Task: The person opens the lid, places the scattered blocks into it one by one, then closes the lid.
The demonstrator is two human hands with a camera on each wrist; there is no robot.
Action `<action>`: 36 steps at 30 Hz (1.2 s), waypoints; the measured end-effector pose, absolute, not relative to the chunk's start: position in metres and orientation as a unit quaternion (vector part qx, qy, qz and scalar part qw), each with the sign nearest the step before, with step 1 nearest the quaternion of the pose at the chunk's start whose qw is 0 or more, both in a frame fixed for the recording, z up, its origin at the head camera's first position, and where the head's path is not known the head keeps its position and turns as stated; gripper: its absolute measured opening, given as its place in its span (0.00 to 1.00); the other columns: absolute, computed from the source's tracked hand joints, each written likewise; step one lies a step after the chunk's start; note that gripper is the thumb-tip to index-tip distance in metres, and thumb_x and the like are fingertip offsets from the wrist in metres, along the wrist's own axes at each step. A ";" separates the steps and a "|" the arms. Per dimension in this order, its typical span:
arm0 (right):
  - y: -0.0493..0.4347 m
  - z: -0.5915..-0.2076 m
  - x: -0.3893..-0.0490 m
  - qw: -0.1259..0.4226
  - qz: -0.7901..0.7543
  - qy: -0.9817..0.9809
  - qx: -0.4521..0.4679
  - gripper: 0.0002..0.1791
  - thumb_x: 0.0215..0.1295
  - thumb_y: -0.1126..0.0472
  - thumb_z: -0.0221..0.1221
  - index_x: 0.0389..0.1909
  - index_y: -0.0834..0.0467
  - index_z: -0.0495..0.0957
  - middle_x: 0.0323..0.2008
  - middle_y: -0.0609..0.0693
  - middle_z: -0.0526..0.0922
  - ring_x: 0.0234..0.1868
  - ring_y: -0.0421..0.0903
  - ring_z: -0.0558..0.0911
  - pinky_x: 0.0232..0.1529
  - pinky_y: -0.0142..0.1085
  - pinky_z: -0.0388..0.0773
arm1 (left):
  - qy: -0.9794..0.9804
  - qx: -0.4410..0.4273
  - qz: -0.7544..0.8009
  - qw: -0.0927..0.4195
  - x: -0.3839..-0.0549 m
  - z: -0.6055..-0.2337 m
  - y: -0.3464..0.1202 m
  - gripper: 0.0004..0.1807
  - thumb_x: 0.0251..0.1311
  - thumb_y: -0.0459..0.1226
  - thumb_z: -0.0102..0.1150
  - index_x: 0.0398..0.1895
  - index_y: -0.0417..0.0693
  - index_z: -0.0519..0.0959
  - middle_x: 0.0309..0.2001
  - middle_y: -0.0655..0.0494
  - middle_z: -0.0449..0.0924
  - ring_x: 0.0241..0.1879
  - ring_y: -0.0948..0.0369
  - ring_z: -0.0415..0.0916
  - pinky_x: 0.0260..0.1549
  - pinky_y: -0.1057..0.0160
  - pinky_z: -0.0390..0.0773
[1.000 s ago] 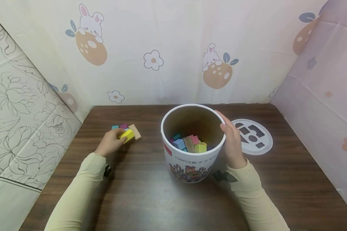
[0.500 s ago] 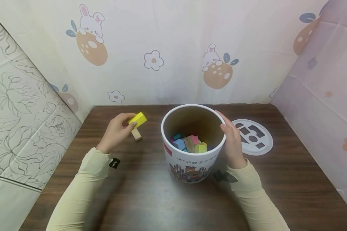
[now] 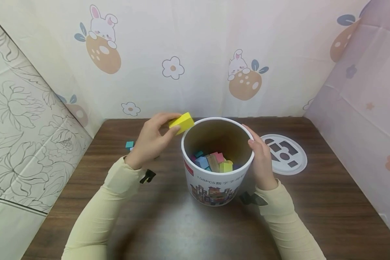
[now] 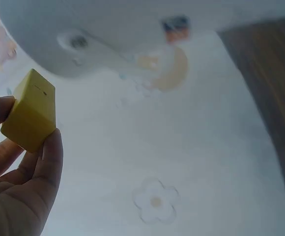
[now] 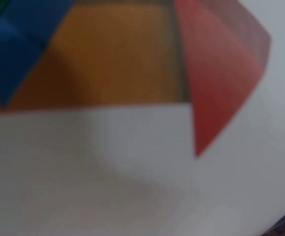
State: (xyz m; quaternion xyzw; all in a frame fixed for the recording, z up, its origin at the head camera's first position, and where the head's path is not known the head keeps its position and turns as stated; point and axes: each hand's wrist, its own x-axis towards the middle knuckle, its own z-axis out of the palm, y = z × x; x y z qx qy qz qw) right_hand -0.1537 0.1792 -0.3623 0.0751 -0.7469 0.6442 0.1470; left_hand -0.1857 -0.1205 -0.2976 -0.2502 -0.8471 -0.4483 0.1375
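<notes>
Thumb and fingers of my left hand (image 3: 152,135) pinch a yellow block (image 3: 183,123), raised level with the left rim of a white bucket (image 3: 214,180). In the left wrist view the yellow block (image 4: 32,110) shows a small dark mark on one face. Inside the bucket lie several coloured blocks (image 3: 211,161), among them blue, pink and yellow ones. My right hand (image 3: 262,162) rests against the bucket's right side, its fingers straight along the outside and the thumb at the rim. The right wrist view shows only the bucket's printed wall (image 5: 132,157) close up.
A teal block (image 3: 129,144) lies on the dark wood table (image 3: 169,224) at the left, with other blocks mostly hidden behind my left hand. A white lid (image 3: 289,168) with shaped holes lies right of the bucket. Patterned cloth (image 3: 201,90) hangs behind the table.
My left hand has lifted the yellow block from the small pile at the left and carried it right, up to the bucket's rim. The right hand and the bucket have stayed put.
</notes>
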 end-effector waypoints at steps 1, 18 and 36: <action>0.179 -0.362 -0.154 0.148 0.646 -0.745 0.075 0.27 0.74 0.56 0.36 0.69 0.51 0.69 0.68 0.49 0.72 0.64 0.41 0.71 0.65 0.38 0.69 | -0.845 -0.261 -0.447 0.136 -0.186 -0.295 -0.115 0.19 0.64 0.39 0.61 0.58 0.46 0.78 0.54 0.54 0.79 0.51 0.60 0.73 0.52 0.57 0.80; 0.178 -0.359 -0.151 0.140 0.637 -0.754 0.074 0.27 0.74 0.55 0.36 0.70 0.50 0.68 0.69 0.48 0.71 0.65 0.44 0.71 0.61 0.30 0.72 | -0.836 -0.388 -0.378 0.090 -0.186 -0.281 -0.046 0.21 0.63 0.37 0.62 0.60 0.44 0.77 0.55 0.52 0.79 0.52 0.61 0.74 0.56 0.61 0.79; 0.179 -0.362 -0.153 0.145 0.642 -0.749 0.075 0.27 0.73 0.55 0.35 0.69 0.50 0.68 0.68 0.48 0.72 0.65 0.41 0.71 0.62 0.27 0.70 | -0.841 -0.395 -0.361 0.077 -0.187 -0.283 -0.033 0.21 0.62 0.38 0.64 0.58 0.44 0.78 0.56 0.52 0.79 0.52 0.62 0.77 0.55 0.67 0.78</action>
